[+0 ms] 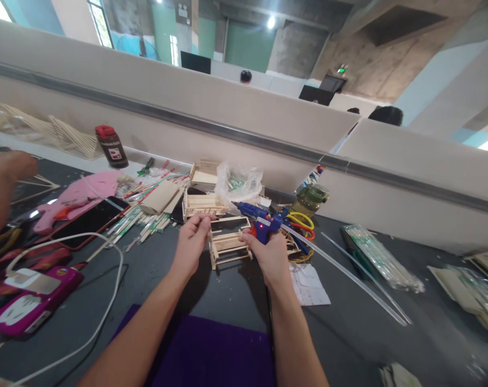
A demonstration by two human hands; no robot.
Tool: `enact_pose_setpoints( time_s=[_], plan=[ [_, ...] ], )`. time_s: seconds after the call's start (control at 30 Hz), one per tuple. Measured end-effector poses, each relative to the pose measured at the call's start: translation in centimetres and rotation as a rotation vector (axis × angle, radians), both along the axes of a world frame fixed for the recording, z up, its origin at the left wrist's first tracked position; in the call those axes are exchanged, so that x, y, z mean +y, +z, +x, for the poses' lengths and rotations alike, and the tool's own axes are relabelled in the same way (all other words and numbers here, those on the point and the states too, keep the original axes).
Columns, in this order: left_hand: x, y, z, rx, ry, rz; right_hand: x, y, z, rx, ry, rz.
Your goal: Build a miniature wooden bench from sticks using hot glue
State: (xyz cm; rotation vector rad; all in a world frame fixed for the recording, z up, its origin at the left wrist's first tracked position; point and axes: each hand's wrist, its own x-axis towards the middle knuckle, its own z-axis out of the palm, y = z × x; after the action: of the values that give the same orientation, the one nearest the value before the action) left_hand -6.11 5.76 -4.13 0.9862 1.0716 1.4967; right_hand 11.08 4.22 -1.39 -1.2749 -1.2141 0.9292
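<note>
My right hand (270, 255) is wrapped round a blue hot glue gun (264, 223), its nozzle pointing left and a red light glowing on its side. A long clear glue stick (341, 271) runs out of its back end. My left hand (193, 242) pinches at the upper left corner of a small wooden stick frame (230, 250). What exactly lies between those fingertips is too small to make out. The frame stands on the dark table, between my two hands, with thin rails across it. Just behind it sits another small wooden stick structure (203, 206).
On the left lie a phone (91, 223), a magenta power bank (34, 301) with a white cable, and bundled sticks (159, 201). Another person's hand (10, 166) reaches in there. A bottle (112, 146), a plastic bag (239, 183) and a jar (308, 200) stand along the partition. Packed glue sticks (383, 258) lie right.
</note>
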Motion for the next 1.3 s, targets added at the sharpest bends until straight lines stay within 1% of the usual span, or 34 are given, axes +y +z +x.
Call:
enact_pose_setpoints(
  time_s=[0.07,0.13,0.2,0.3,0.4,0.5,0.6,0.67,0.73,0.83,0.97,1.1,1.3],
  plan=[
    [-0.6,0.4,0.7,-0.052,-0.137,-0.041,-0.2,0.2,-0.4,0.006,0.01,-0.002],
    [-1.0,0.6,1.3,-0.07,-0.24,-0.077,-0.3,0.2,-0.7,0.016,0.016,-0.004],
    [-1.1,0.7,1.7,-0.068,-0.301,-0.09,-0.4,0.2,-0.9,0.019,0.025,0.005],
    [-1.2,0.9,1.7,-0.067,-0.332,-0.075,-0.4,0.2,-1.2,0.029,0.05,0.027],
    [-1.2,1.1,1.5,-0.051,-0.304,-0.073,-0.4,0.1,-1.4,0.054,0.043,0.03],
    [-1.1,1.3,1.3,-0.007,-0.289,-0.094,-0.4,-0.1,-1.5,0.053,-0.006,0.033],
    [-0.9,1.1,1.2,-0.039,-0.255,-0.108,-0.6,0.2,-1.1,0.07,-0.035,0.03],
    [-0.6,0.7,1.0,-0.101,-0.185,-0.111,-0.8,0.8,-0.6,0.104,0.009,0.005],
    [-0.3,0.4,0.7,-0.155,-0.111,-0.104,-1.1,1.3,0.2,0.128,0.082,-0.025],
    [0.3,0.2,0.2,-0.222,-0.059,-0.088,-1.5,1.9,1.5,0.099,0.148,-0.044],
    [0.5,0.1,-0.2,-0.294,-0.048,-0.101,-1.5,1.8,2.5,-0.006,0.2,-0.031],
    [0.5,0.1,-0.2,-0.301,-0.058,-0.113,-1.4,1.5,2.4,-0.099,0.197,-0.036],
    [0.5,0.0,-0.3,-0.293,-0.073,-0.105,-1.4,1.7,2.1,-0.129,0.214,-0.031]
  ],
)
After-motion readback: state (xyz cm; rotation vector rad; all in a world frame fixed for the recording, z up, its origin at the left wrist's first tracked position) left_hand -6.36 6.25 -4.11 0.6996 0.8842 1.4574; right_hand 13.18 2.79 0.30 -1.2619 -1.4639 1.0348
